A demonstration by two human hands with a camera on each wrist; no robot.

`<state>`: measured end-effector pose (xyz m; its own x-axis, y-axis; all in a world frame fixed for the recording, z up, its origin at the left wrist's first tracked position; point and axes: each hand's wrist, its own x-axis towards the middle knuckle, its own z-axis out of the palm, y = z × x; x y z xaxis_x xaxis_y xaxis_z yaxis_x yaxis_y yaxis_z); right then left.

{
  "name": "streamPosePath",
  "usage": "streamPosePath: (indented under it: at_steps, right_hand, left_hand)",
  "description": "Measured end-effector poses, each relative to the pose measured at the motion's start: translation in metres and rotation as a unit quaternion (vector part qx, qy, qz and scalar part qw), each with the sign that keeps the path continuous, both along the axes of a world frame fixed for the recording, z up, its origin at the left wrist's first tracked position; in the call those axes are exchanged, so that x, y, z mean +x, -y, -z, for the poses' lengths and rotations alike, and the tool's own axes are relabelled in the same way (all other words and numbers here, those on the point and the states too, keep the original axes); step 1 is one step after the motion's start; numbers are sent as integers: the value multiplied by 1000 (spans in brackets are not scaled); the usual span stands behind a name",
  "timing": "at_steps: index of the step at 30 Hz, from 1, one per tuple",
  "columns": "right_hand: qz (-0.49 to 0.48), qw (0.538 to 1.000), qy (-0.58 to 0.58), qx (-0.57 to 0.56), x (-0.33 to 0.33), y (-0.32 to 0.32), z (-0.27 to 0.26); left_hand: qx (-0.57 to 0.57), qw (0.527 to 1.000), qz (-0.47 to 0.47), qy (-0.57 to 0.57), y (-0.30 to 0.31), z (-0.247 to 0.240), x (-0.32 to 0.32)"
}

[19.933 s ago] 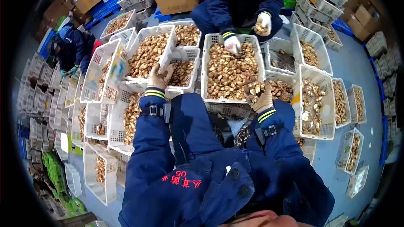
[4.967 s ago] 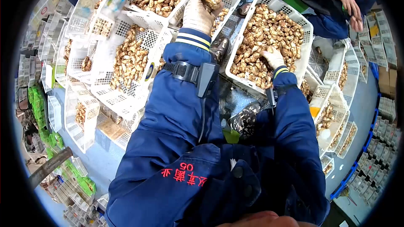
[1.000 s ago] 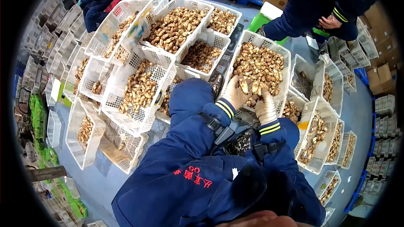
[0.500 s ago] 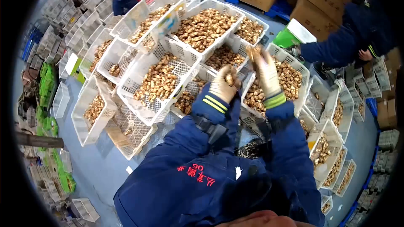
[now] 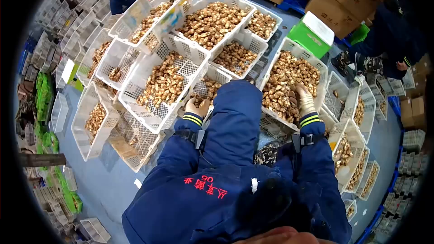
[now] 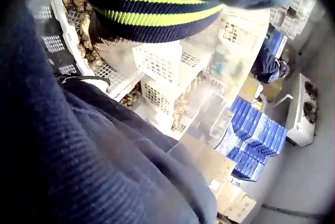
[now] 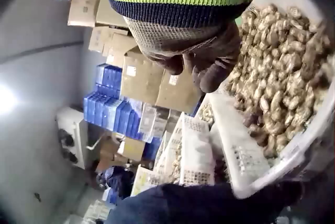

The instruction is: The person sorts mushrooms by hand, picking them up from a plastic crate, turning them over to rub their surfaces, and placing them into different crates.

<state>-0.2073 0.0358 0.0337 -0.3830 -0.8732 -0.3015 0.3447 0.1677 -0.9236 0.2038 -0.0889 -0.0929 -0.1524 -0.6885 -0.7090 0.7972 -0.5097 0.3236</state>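
Note:
In the head view my gloved left hand (image 5: pixel 197 107) is low over the small basket left of my raised knee, thumb and fingers apart beside the mushrooms (image 5: pixel 211 88). The left wrist view shows the glove (image 6: pixel 118 56) only partly, below the striped cuff; its fingertips are hidden. My gloved right hand (image 5: pixel 305 100) is at the right side of the large white crate (image 5: pixel 322 70), fingers down by its heaped mushrooms (image 5: pixel 289 74). Seen from the right wrist, the right hand (image 7: pixel 191 51) has loosely bent, dark-stained fingers with nothing visible in them, beside the mushroom heap (image 7: pixel 277 72).
More mushroom crates (image 5: pixel 158 124) stand stacked and tilted on the left, others (image 5: pixel 346 153) on the right. Behind the large crate is a green box with a white lid (image 5: pixel 312 34). Cardboard boxes (image 5: pixel 334 13) and another person (image 5: pixel 384 54) are at the back right.
The left hand, which held a mushroom, has moved down and left to the small basket. The right hand has lowered to the large crate's heap. The person at right has moved further back.

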Motion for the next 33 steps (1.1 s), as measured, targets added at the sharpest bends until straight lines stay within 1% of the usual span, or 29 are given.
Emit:
streamPosePath:
  at_steps: [1, 2, 3, 4, 5, 6, 7, 8, 9, 10, 11, 13, 15, 17, 18, 19, 20, 21, 23, 24, 25, 26, 27, 29, 30, 33]
  right_hand:
    - [7, 1000, 5, 3, -21, -12, 15]
    - [57, 998, -17, 32, -24, -22, 10]
    - [43, 998, -22, 40, -25, -29, 1]
    - [29, 998, -36, 50, -28, -33, 4]
    - [14, 997, -48, 58, -31, -35, 7]
    - [15, 991, -102, 86, -23, -33, 4]
    - [-66, 973, -186, 121, -48, -29, 41]
    - [-99, 932, -320, 140, -45, -23, 47]
    - [-130, 871, -447, 155, -35, -15, 51]
    - [-166, 842, -481, 178, -26, -7, 53]
    - [-202, 810, -513, 200, -17, 0, 54]
    - [-247, 759, -551, 243, -6, 17, 76]
    - [-291, 741, -561, 228, 9, 28, 79]
    - [-310, 718, -579, 230, 13, 35, 109]
    - [-327, 693, -586, 263, 19, 37, 101]
    - [-311, 689, -602, 260, 19, 37, 103]
    - [-292, 704, -596, 251, 16, 38, 97]
    - [-274, 720, -590, 242, 13, 37, 93]
    - [-179, 763, -592, 187, -4, 23, 110]
    - [-161, 776, -575, 205, -16, 20, 123]
    - [-142, 787, -558, 223, -24, 17, 128]
    - [-115, 805, -536, 226, -30, 10, 133]
    - [-121, 781, -565, 237, -33, 12, 131]
    - [-101, 790, -564, 219, -31, 4, 128]
    - [-126, 787, -539, 271, -29, 11, 123]
    - [-146, 744, -634, 152, -14, 15, 115]
  left_hand:
    - [17, 998, -41, -36, 5, 5, 2]
    - [11, 997, -33, -62, 11, -12, 2]
    - [6, 996, -24, -87, 18, -31, 2]
    - [1, 994, -15, -112, 24, -51, 2]
    - [-141, 988, 58, -36, 37, -38, 5]
    - [-152, 985, 49, -60, 45, -55, -6]
    - [-163, 982, 40, -82, 48, -95, -24]
    - [-174, 979, 30, -105, 49, -142, -44]
    - [-186, 974, 20, -127, 50, -179, -62]
    - [-163, 970, 25, -179, 49, -208, -79]
    - [-140, 962, 29, -231, 49, -223, -96]
    - [-210, 918, 58, -331, 49, -214, -134]
    - [-104, 963, 14, -250, 28, -227, -174]
    - [-84, 954, 43, -283, 7, -202, -204]
    - [4, 957, 43, -285, 2, -174, -218]
    - [93, 953, 43, -285, -2, -149, -228]
    - [89, 968, 86, -219, -9, -140, -229]
    - [21, 984, 163, -69, -12, -127, -229]
    - [-104, 979, 173, -7, -14, -130, -229]
    - [-158, 972, 174, 9, -16, -141, -228]
    - [-225, 957, 185, 4, -9, -139, -228]
    - [-214, 962, 167, 26, -10, -136, -232]
    - [-201, 967, 149, 48, -15, -145, -233]
    - [-203, 960, 189, 35, -14, -136, -233]
    - [-196, 960, 194, 43, -14, -138, -234]
    - [-194, 960, 193, 64, -15, -144, -232]
